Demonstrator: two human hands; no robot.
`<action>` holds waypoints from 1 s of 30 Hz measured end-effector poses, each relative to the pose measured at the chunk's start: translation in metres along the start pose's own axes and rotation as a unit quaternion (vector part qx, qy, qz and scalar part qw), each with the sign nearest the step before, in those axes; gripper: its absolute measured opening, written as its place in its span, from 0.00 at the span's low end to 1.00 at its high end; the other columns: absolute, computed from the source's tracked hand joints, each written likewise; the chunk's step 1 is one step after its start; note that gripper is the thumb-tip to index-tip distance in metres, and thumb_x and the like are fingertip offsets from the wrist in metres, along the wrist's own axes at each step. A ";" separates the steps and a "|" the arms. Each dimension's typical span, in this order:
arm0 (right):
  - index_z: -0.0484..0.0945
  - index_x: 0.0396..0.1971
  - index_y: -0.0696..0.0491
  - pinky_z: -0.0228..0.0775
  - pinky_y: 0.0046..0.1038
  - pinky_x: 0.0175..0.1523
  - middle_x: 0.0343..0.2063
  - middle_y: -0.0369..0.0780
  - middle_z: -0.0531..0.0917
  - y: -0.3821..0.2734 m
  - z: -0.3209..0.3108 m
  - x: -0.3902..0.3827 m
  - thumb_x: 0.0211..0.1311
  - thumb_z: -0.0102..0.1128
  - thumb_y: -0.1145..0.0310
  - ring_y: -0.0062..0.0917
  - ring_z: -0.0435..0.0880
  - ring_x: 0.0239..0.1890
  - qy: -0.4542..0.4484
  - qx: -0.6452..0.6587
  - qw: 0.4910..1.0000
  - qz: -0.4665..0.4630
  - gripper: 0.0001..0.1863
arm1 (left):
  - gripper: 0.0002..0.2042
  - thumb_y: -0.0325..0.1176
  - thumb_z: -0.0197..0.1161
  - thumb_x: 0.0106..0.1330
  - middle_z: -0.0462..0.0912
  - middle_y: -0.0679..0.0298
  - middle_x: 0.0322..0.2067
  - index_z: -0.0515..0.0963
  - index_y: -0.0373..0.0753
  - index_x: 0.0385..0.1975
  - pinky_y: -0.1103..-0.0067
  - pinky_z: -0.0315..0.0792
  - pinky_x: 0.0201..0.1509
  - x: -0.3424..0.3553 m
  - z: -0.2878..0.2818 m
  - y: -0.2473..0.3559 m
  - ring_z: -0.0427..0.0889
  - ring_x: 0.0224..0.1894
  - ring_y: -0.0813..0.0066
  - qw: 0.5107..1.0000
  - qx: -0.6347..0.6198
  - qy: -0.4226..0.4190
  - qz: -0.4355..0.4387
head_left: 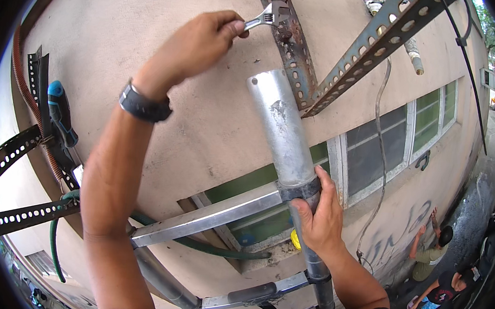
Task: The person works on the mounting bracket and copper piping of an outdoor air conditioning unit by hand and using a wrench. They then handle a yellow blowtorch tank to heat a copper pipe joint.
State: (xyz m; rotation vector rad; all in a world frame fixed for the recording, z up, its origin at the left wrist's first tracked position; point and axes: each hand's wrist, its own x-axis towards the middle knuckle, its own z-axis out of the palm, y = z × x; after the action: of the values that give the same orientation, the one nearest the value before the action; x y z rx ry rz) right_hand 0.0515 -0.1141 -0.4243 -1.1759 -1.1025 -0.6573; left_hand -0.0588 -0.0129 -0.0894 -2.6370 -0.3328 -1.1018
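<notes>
My left hand [207, 41], a watch on its wrist, is raised high, gripping a silver adjustable wrench [267, 16]. The wrench head is at a rusty perforated steel upright [293, 65] on the wall, near a bolt; whether it touches cannot be told. My right hand [321, 215] grips the dark pipe rail [315, 258] of a metal ladder, just below a short silver tube [275, 122] with small holes that stands at the rail's top. A flat metal rung [214, 213] runs left from there.
A slanting perforated angle bar [372, 45] juts out overhead. Left are more perforated bars [15, 153], a screwdriver [59, 113] and hoses [24, 79]. Behind are windows [376, 147] and a hanging cable [382, 182]. Two people [428, 256] [440, 291] are below at right, beside a pavement [468, 195].
</notes>
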 end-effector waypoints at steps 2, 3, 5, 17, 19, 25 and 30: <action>0.60 0.70 0.62 0.77 0.44 0.51 0.53 0.57 0.76 0.000 0.000 0.001 0.72 0.58 0.44 0.53 0.81 0.51 0.003 -0.011 1.000 -0.006 0.42 | 0.19 0.44 0.53 0.80 0.86 0.62 0.34 0.85 0.37 0.51 0.73 0.74 0.46 0.025 -0.001 -0.024 0.77 0.33 0.74 0.993 0.076 0.023 0.091; 0.59 0.70 0.62 0.77 0.44 0.50 0.53 0.57 0.76 0.000 0.000 0.001 0.72 0.58 0.44 0.53 0.81 0.51 0.001 -0.010 1.000 -0.002 0.42 | 0.19 0.44 0.54 0.80 0.88 0.60 0.38 0.85 0.38 0.53 0.72 0.74 0.49 0.035 -0.007 -0.019 0.80 0.37 0.72 0.991 0.111 -0.015 0.076; 0.59 0.70 0.62 0.77 0.43 0.50 0.53 0.57 0.76 0.000 0.000 0.000 0.71 0.58 0.44 0.53 0.81 0.51 -0.002 -0.008 1.000 0.002 0.42 | 0.19 0.45 0.56 0.78 0.89 0.55 0.44 0.85 0.38 0.54 0.69 0.75 0.58 0.052 -0.011 -0.025 0.86 0.46 0.64 0.986 0.143 -0.044 0.068; 0.60 0.70 0.62 0.78 0.43 0.50 0.53 0.56 0.76 0.002 0.001 0.001 0.71 0.58 0.42 0.52 0.82 0.52 0.001 -0.013 1.000 -0.001 0.42 | 0.20 0.50 0.67 0.69 0.90 0.57 0.44 0.88 0.38 0.46 0.70 0.75 0.58 0.108 -0.046 0.016 0.86 0.49 0.65 0.959 0.179 -0.206 0.072; 0.60 0.70 0.62 0.78 0.43 0.50 0.53 0.56 0.77 0.003 0.000 0.001 0.71 0.58 0.42 0.52 0.82 0.52 0.002 -0.017 1.000 0.000 0.42 | 0.19 0.48 0.69 0.68 0.91 0.60 0.42 0.89 0.38 0.45 0.70 0.75 0.56 0.110 -0.044 0.021 0.86 0.46 0.67 0.962 0.117 -0.227 0.102; 0.60 0.70 0.61 0.79 0.42 0.49 0.53 0.56 0.77 0.002 0.000 0.001 0.71 0.58 0.43 0.52 0.82 0.51 0.001 -0.010 1.000 0.003 0.42 | 0.17 0.47 0.68 0.69 0.91 0.59 0.40 0.89 0.39 0.43 0.71 0.76 0.53 0.104 -0.044 0.030 0.85 0.44 0.67 0.952 0.156 -0.230 0.131; 0.60 0.70 0.62 0.78 0.43 0.50 0.53 0.56 0.76 0.002 0.000 0.001 0.71 0.59 0.43 0.52 0.82 0.51 -0.004 -0.003 1.000 0.001 0.42 | 0.22 0.50 0.53 0.79 0.90 0.53 0.37 0.85 0.36 0.52 0.66 0.79 0.50 0.048 0.014 -0.012 0.88 0.39 0.63 0.971 0.182 -0.064 0.139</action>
State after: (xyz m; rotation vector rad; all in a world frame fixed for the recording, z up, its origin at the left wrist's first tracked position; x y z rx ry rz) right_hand 0.0535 -0.1129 -0.4239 -1.1857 -1.1061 -0.6567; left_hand -0.0206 0.0085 -0.0621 -2.3397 -0.1623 -0.7070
